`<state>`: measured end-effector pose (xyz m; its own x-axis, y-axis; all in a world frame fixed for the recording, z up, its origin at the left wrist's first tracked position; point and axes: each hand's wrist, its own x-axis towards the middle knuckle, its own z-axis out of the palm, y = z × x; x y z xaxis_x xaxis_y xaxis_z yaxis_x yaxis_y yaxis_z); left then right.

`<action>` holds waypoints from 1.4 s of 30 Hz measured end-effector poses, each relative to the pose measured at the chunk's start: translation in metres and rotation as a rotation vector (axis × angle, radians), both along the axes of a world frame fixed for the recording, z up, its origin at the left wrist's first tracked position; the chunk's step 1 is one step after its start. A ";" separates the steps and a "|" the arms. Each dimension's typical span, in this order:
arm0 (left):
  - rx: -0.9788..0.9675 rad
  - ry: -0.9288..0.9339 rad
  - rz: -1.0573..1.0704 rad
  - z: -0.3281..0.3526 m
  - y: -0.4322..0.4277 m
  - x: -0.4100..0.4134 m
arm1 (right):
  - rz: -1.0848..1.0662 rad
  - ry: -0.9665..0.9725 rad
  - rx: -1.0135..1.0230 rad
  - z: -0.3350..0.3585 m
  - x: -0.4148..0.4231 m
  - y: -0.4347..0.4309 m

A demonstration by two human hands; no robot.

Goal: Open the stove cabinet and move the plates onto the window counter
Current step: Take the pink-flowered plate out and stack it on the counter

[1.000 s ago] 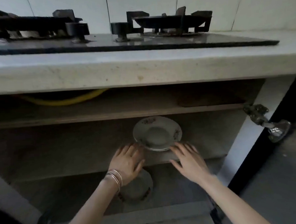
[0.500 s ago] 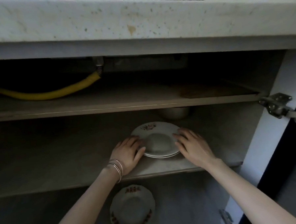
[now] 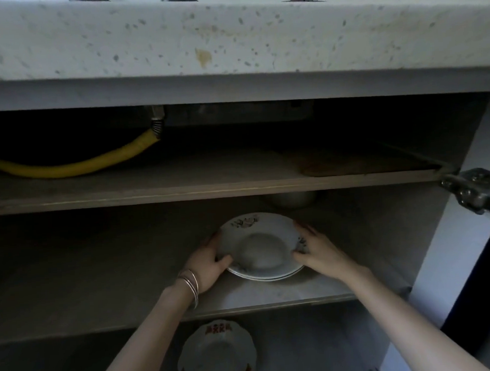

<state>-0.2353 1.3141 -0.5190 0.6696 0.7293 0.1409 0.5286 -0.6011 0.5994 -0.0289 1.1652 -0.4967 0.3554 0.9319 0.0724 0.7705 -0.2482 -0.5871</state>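
The stove cabinet stands open below a speckled stone counter (image 3: 230, 41). On its middle shelf (image 3: 272, 300) lies a small stack of white floral plates (image 3: 261, 249). My left hand (image 3: 208, 261) grips the stack's left rim, thumb on top and fingers under the edge. My right hand (image 3: 315, 249) grips the right rim the same way. A second white plate with red rim pattern (image 3: 217, 354) lies on the bottom shelf, straight below my left forearm.
A yellow gas hose (image 3: 75, 166) curves along the top shelf at left. A pale bowl (image 3: 290, 198) sits behind the plates, mostly hidden by the upper shelf edge. A metal hinge (image 3: 474, 190) juts out at the right, by the open dark door (image 3: 482, 286).
The view dropped lower and closer into the cabinet. Both hands went from lying flat beside the plates to gripping the stack's two rims.
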 end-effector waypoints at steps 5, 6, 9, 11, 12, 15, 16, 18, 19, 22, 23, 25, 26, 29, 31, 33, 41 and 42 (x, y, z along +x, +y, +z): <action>-0.047 -0.062 -0.020 0.004 -0.024 -0.014 | -0.033 -0.003 0.037 -0.005 -0.008 -0.018; -0.052 -0.080 -0.027 0.003 -0.030 -0.018 | -0.043 -0.004 0.055 -0.006 -0.011 -0.023; -0.089 -0.168 -0.048 0.000 -0.047 -0.031 | -0.071 0.030 0.137 -0.012 -0.019 -0.037; -0.152 -0.268 -0.056 -0.005 -0.057 -0.037 | -0.159 0.134 0.183 -0.019 -0.023 -0.042; -0.190 -0.315 -0.043 -0.007 -0.061 -0.038 | -0.214 0.229 0.200 -0.023 -0.024 -0.042; -0.335 -0.463 0.026 -0.011 -0.070 -0.037 | -0.277 0.483 0.247 -0.029 -0.028 -0.037; -0.393 -0.515 0.049 -0.011 -0.072 -0.036 | -0.277 0.536 0.263 -0.030 -0.029 -0.036; -0.480 -0.599 0.081 -0.009 -0.079 -0.032 | -0.277 0.627 0.291 -0.029 -0.033 -0.038; -0.511 -0.635 0.101 -0.009 -0.082 -0.031 | -0.272 0.653 0.303 -0.029 -0.035 -0.040; -0.574 -0.741 0.155 -0.012 -0.089 -0.027 | -0.270 0.680 0.366 -0.034 -0.040 -0.048; -0.591 -0.782 0.168 -0.013 -0.093 -0.026 | -0.279 0.676 0.390 -0.036 -0.043 -0.051; -0.604 -0.873 0.183 -0.017 -0.101 -0.024 | -0.295 0.678 0.443 -0.040 -0.052 -0.059; -0.602 -0.922 0.178 -0.019 -0.106 -0.024 | -0.301 0.678 0.468 -0.041 -0.056 -0.063; -0.638 -1.030 0.147 -0.027 -0.115 -0.028 | -0.306 0.699 0.507 -0.049 -0.065 -0.074; -0.633 -1.072 0.110 -0.033 -0.119 -0.035 | -0.310 0.716 0.514 -0.054 -0.069 -0.081; -0.617 -1.095 0.070 -0.035 -0.121 -0.041 | -0.320 0.727 0.502 -0.056 -0.074 -0.087; -0.701 -1.029 0.157 0.008 -0.150 -0.075 | -0.429 0.880 0.423 -0.004 -0.114 -0.117; -0.708 -1.005 0.181 0.018 -0.157 -0.081 | -0.461 0.918 0.403 0.008 -0.121 -0.123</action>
